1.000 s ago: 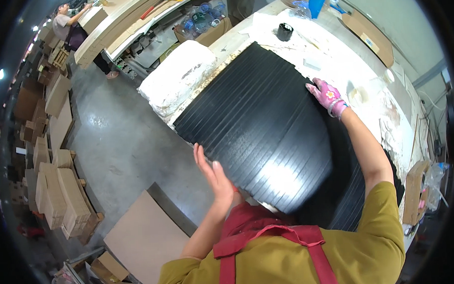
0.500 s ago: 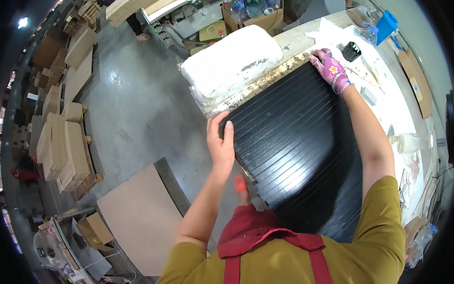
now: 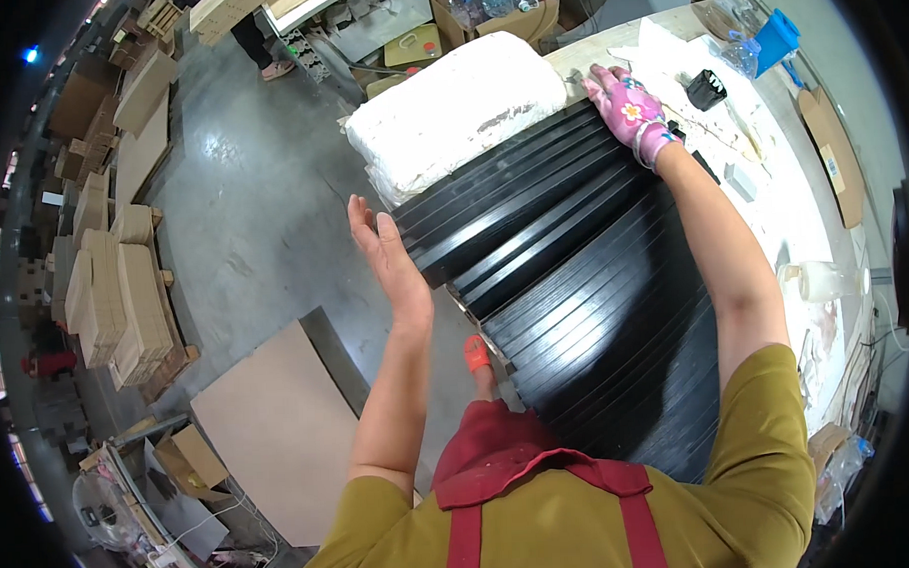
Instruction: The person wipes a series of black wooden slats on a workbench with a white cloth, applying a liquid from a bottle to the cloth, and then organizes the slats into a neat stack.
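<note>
Long glossy black slats (image 3: 576, 325) lie side by side across the worktable in front of me. At the far side, several black slats (image 3: 501, 187) sit apart from the rest, with uneven gaps, up against a white wrapped block (image 3: 458, 104). My left hand (image 3: 392, 266), bare, is at the left ends of these far slats, its fingers stretched out and palm facing them. My right hand (image 3: 627, 116), in a pink flowered glove, lies over their right ends with its fingers extended across the far edge. The undersides of its fingers are hidden.
On the right, the white-covered tabletop holds a black round part (image 3: 706, 90), a small grey block (image 3: 740, 181), a clear plastic bottle (image 3: 825, 281) and a blue container (image 3: 775, 47). A large flat board (image 3: 279, 430) stands at lower left; stacked panels (image 3: 104, 286) line the floor beyond.
Both hands have moved away from me and leftward. The far group of slats has slid toward the white block, opening gaps. My left hand has loosened, its fingers now straighter.
</note>
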### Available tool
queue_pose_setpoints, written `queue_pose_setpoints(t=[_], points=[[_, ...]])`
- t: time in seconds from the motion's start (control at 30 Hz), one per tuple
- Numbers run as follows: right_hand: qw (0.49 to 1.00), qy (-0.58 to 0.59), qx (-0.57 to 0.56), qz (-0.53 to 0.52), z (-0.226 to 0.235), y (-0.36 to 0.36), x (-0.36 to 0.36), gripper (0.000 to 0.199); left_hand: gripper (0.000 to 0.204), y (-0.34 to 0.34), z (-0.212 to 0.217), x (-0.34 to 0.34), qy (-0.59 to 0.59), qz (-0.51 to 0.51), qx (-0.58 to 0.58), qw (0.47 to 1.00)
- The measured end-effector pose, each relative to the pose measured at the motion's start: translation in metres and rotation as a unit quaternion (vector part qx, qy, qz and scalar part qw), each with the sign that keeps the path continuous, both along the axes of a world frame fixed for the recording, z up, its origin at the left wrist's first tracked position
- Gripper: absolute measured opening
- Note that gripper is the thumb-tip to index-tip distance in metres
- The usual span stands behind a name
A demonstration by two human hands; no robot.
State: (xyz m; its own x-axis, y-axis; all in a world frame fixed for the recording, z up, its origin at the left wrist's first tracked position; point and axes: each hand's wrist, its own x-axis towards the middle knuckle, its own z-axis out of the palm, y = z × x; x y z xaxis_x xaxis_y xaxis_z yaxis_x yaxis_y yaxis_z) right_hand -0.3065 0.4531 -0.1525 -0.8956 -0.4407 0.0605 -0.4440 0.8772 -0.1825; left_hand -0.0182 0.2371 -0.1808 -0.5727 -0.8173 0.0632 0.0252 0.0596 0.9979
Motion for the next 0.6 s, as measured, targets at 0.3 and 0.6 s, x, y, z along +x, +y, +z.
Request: queue_pose_setpoints(t=[0.3, 0.6], points=[[0.999, 0.025, 0.025, -0.023, -0.017, 0.002, -0.021, 0.059, 0.074, 0.012, 0.012, 0.001, -0.007, -0.002, 0.094, 0.996], [0.983, -0.097, -0.144, -0.061, -0.012, 0.139, -0.007, 0.056, 0.049, 0.060, 0.003, 0.121, -0.039, -0.128, -0.204, 0.970]])
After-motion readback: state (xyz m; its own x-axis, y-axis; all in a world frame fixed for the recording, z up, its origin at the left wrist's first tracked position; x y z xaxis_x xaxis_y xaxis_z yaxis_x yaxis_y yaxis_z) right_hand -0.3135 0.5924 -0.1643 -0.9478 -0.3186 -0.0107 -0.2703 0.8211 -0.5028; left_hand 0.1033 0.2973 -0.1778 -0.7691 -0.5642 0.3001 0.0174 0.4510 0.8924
